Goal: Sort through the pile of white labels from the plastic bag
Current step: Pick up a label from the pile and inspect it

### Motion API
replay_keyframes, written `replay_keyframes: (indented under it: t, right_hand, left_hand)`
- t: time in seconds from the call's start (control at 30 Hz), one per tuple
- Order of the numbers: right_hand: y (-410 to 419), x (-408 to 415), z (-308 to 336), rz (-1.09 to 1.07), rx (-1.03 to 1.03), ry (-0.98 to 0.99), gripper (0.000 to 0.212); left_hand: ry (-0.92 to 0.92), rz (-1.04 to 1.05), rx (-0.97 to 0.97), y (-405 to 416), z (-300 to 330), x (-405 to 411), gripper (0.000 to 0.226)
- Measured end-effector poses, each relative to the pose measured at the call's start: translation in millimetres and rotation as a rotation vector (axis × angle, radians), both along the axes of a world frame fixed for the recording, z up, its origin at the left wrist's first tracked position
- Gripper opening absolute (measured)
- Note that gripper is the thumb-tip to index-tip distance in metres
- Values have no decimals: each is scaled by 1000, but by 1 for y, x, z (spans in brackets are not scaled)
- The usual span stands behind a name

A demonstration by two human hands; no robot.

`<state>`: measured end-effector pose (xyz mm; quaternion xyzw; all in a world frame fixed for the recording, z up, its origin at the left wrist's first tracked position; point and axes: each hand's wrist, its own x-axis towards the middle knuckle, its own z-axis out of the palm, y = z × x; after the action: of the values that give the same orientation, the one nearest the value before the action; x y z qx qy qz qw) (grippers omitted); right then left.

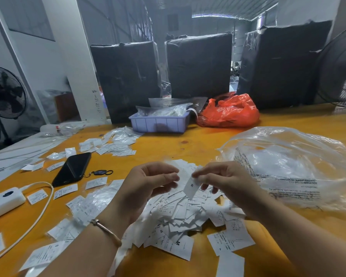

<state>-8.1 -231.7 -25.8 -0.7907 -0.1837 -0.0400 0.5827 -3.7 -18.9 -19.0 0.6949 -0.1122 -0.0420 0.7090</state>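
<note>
Fingers [203, 176] of the right hand [226, 184] pinch one label marked M [192, 186] above the pile of white labels [180, 214] on the desk [198, 140]; the left hand [148, 184] hovers curled, holding nothing I can make out. Clear plastic bag [288, 166] lies just right. Sorting is mid-way: next, judge size and lay it with matching labels

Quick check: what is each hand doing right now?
Left hand: fingers curled, holding nothing that shows.
Right hand: pinching a small white paper label printed "M" above the pile of white labels.
</note>
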Motion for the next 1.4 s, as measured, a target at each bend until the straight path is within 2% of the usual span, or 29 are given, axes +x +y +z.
replay_keyframes:
  t: [0.03, 0.1, 0.13, 0.2, 0.33, 0.47, 0.63, 0.7, 0.8, 0.93, 1.0, 1.1, 1.17, 1.3, 1.4]
  right_hand:
    - [2, -2, 1, 45, -25, 9, 13]
    - [6, -6, 1, 106, -55, -12, 35]
    - [8, -8, 1, 116, -57, -37, 39]
    - [11, -9, -1, 124, -38, -89, 35]
    - [8, -7, -1, 72, 48, -110, 10]
    - [8, -8, 1, 66, 69, -121, 7]
    - [12, -9, 0, 30, -176, -234, 9]
    - [13, -10, 0, 27, -199, -262, 9]
    - [10, -8, 3, -27, -68, -252, 4]
    - [1, -4, 7, -187, 247, -298, 33]
    - [0, -3, 8, -194, 366, -295, 41]
    - [-2, -5, 9, -196, 430, -305, 56]
    - [-2, -7, 10, -230, 386, -355, 58]
    - [5, -8, 8, -277, 88, -494, 30]
    - [9, -7, 4, -256, -91, -381, 13]
  left_hand:
    - [0, -28, -16, -1, 0, -1, 16]
    - [-28, -70, -5, -4, -1, -3, 21]
    - [-47, -82, 11, -5, -1, -3, 21]
    - [-87, -90, 62, -5, 0, -4, 21]
    - [-154, -70, 195, -4, 0, -3, 28]
    - [-188, -142, 374, -4, 0, -6, 24]
    - [-204, -142, 421, -6, 4, -9, 27]
    - [-198, -156, 405, -6, 5, -10, 26]
    - [-203, -133, 370, -3, 5, -8, 12]
    - [-235, -45, 310, -2, 4, -6, 6]
    - [-254, -20, 282, -3, 4, -7, 12]
    - [-266, 6, 236, -4, 6, -8, 28]
    - [-269, 6, 224, -5, 6, -8, 31]
    - [-281, -3, 224, -5, 4, -8, 33]
    - [-297, 14, 202, -6, 4, -8, 32]
